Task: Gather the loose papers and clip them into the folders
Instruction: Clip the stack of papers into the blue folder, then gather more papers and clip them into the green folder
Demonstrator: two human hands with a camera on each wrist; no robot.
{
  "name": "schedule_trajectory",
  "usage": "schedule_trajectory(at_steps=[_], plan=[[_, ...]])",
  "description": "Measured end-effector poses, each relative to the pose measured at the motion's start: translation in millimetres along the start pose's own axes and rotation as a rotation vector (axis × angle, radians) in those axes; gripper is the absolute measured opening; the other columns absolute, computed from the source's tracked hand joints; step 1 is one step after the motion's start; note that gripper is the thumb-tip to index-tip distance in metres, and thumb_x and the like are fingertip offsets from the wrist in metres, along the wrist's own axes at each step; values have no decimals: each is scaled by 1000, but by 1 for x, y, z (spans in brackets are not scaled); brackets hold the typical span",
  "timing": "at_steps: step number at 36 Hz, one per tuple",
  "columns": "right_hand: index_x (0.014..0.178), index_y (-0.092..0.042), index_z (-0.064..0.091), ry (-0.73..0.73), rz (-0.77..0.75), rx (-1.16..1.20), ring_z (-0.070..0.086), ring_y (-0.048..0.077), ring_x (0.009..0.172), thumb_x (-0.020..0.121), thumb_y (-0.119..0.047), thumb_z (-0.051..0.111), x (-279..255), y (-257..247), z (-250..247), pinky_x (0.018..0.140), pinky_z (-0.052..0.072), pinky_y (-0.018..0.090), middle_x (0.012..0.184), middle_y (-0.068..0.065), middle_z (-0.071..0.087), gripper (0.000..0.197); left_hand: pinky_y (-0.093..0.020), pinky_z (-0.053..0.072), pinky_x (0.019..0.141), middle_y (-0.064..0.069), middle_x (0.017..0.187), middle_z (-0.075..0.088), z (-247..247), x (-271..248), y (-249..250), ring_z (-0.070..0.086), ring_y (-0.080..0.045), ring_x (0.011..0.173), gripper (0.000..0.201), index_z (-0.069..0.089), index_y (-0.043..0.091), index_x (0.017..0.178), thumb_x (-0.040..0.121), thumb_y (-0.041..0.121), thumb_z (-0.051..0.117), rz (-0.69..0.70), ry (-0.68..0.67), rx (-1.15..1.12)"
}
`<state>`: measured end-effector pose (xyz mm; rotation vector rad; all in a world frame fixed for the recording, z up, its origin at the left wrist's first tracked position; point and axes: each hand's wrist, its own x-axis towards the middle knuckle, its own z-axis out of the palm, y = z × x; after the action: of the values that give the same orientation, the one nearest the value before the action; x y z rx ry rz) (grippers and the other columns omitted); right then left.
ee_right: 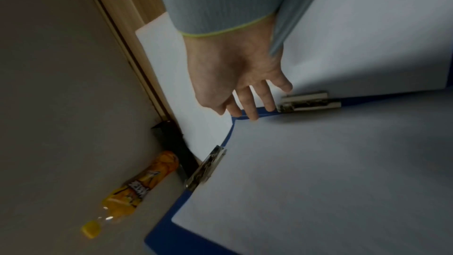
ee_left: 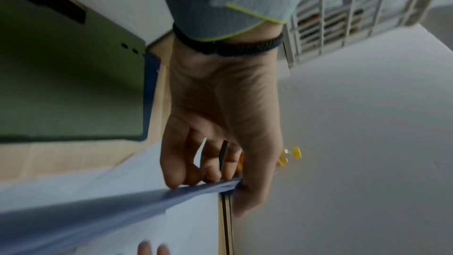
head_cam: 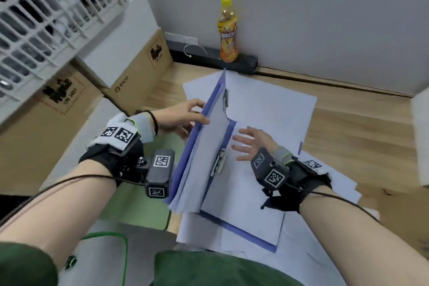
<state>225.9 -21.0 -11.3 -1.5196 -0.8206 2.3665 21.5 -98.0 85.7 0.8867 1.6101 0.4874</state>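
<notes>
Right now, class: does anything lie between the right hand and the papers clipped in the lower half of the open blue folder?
Nothing visible does. The right hand hovers open over the clipped papers beside the metal clip. The left hand holds the raised folder cover up and off to the side, clear of the way.

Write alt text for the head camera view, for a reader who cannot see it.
A person's left hand holds the raised cover of a blue folder while the right hand hovers open over the white papers spread on a wooden desk. An orange drink bottle stands by the wall behind.
</notes>
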Motion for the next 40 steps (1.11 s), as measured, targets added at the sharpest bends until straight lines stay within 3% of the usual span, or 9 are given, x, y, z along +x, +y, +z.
schedule_trajectory(at_steps=[4, 11, 16, 20, 24, 28, 32, 38, 40], plan=[[115, -11, 51, -8, -21, 97, 61, 35, 88, 100, -35, 40, -17, -3, -33, 81, 47, 54, 105, 11, 63, 30, -30, 52, 44, -2, 75, 47, 54, 15, 25, 46, -18, 48, 46, 36, 20, 117, 84, 7, 66, -2, -113, 14], [88, -20, 53, -28, -77, 122, 60, 17, 54, 100, -43, 32, -45, 16, -75, 60, 45, 33, 67, -1, 63, 34, -31, 54, 49, -17, 76, 53, 141, 45, 36, 57, -30, 54, 48, 27, 22, 111, 82, 10, 63, -55, -256, 156], [94, -22, 56, 26, -118, 137, 54, 11, 40, 101, -42, 32, -69, 44, -107, 51, 48, 25, 50, -4, 58, 33, -32, 55, 45, -17, 76, 55, 202, 68, 26, 51, -23, 43, 50, 25, 19, 112, 83, 19, 65, -82, -212, 207], [128, -14, 49, 123, -87, 98, 49, 14, 50, 98, -40, 43, -75, 65, -116, 53, 47, 24, 63, 0, 47, 41, -31, 52, 39, -16, 83, 61, 229, 79, 12, 52, -24, 44, 51, 27, 16, 109, 82, 21, 70, -79, -131, 231], [113, -23, 56, 191, -16, 24, 52, 17, 80, 97, -34, 42, -76, 87, -125, 69, 44, 28, 93, -3, 57, 24, -32, 53, 44, -7, 86, 51, 234, 88, -2, 55, -21, 54, 25, 43, 16, 111, 91, 18, 58, -132, -176, 204], [81, -24, 52, 296, 52, 8, 51, 9, 77, 98, -28, 43, -84, 102, -131, 64, 39, 25, 82, -9, 49, 21, -33, 56, 56, -5, 104, 46, 208, 89, -15, 55, -29, 78, 24, 50, 16, 116, 95, 27, 54, -171, -225, 248], [106, -13, 48, 391, 103, -33, 47, 19, 102, 97, -27, 46, -84, 110, -125, 69, 41, 28, 105, 0, 46, 17, -33, 51, 63, -9, 120, 52, 163, 86, -38, 59, -30, 84, 33, 48, 13, 129, 99, 28, 46, -233, -144, 135], [109, -5, 54, 428, 128, -65, 51, 20, 91, 95, -17, 45, -75, 125, -107, 53, 50, 23, 104, 6, 51, 20, -29, 47, 71, -2, 106, 62, 94, 75, -75, 57, -20, 72, 29, 54, 20, 117, 95, 38, 48, -313, 65, -48], [109, -1, 58, 441, 130, -100, 54, 27, 92, 91, -13, 45, -69, 134, -107, 61, 49, 26, 107, 17, 58, 26, -31, 48, 73, -1, 105, 60, 78, 72, -90, 56, -19, 75, 30, 55, 17, 115, 94, 38, 52, -330, 99, -46]])
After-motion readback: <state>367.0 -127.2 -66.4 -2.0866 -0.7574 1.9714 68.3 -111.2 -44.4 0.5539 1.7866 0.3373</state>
